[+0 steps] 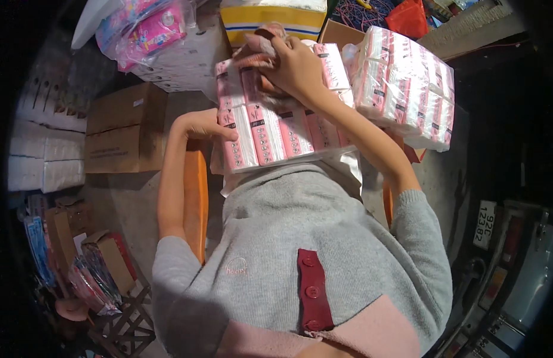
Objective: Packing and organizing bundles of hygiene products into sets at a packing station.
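Over grey concrete floor, left hand, grip hidden, should brace pink-white plastic-wrapped tissue bundle under its thumb while right hand curls, hold unclear.

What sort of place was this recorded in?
Probably a storeroom or garage used for storage, judging by the plastic-wrapped tissue packs, the big cardboard box and what looks like a vehicle at right.

grey knit top — short sleeves | pink collar | dark-red placket — three buttons | pink emblem
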### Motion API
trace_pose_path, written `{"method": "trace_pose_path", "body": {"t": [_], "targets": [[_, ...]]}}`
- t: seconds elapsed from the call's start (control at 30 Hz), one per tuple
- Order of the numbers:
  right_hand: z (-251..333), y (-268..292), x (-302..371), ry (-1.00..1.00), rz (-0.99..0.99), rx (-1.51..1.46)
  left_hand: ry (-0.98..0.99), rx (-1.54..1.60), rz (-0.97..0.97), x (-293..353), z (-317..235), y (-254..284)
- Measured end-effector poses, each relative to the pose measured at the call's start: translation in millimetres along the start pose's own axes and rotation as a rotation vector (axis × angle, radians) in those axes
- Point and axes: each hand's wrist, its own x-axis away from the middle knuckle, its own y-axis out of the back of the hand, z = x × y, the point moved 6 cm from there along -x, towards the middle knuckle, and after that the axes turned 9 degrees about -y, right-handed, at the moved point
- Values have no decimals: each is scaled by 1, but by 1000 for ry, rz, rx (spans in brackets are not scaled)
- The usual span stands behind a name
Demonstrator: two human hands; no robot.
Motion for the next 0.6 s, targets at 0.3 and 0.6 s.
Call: {"method": "trace_pose_path", "body": {"t": [0.3, 0.6], "targets": [[13, 100, 90, 145, 629, -301, -14, -41, 23, -3, 0, 1], [30, 50, 60, 100, 592, -339, -10, -5, 3, -4, 2, 3]]}}
